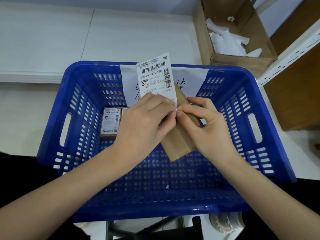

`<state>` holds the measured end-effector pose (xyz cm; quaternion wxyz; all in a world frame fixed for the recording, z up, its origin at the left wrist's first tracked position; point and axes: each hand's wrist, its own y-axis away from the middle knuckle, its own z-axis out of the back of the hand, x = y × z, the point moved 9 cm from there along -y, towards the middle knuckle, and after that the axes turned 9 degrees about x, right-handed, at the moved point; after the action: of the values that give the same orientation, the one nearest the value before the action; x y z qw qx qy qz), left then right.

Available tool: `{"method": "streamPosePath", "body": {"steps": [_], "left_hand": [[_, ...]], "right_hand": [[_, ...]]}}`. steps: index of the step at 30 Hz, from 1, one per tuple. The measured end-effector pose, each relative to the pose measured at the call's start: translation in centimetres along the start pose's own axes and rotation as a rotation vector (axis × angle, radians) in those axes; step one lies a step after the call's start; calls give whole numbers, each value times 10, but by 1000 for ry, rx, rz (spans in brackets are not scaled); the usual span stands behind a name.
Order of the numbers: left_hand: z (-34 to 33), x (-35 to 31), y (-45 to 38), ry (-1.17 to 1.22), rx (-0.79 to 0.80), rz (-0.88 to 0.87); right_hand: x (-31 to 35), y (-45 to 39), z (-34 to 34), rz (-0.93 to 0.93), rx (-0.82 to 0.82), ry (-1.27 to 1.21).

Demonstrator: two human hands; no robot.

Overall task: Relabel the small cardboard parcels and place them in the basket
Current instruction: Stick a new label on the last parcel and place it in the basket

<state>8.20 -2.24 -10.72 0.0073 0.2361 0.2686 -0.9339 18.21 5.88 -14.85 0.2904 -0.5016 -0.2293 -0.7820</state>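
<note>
Over the blue basket [52, 135], our left hand [142, 123] and right hand [206, 125] pinch a shipping label [155, 77] at a bare cardboard parcel [178, 139]; two labelled parcels [110, 122], apparently, lie at its far-left corner.

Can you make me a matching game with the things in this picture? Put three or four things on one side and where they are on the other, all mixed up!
Things:
1. shipping label
2. brown parcel
3. labelled parcel
4. torn white paper

Places:
A. lying on the floor of the blue basket
B. inside the open cardboard box
C. pinched by both hands, sticking up
D. held above the basket, under the hands

Pairs: 1-C, 2-D, 3-A, 4-B
</note>
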Motion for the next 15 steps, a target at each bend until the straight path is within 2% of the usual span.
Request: {"method": "streamPosePath", "body": {"steps": [4,15], "left_hand": [[-1,4,-2,29,15,59],[-9,-1,2,-1,58,22]], "right_hand": [[3,0,1,27,-14,73],[0,-1,2,29,-24,99]]}}
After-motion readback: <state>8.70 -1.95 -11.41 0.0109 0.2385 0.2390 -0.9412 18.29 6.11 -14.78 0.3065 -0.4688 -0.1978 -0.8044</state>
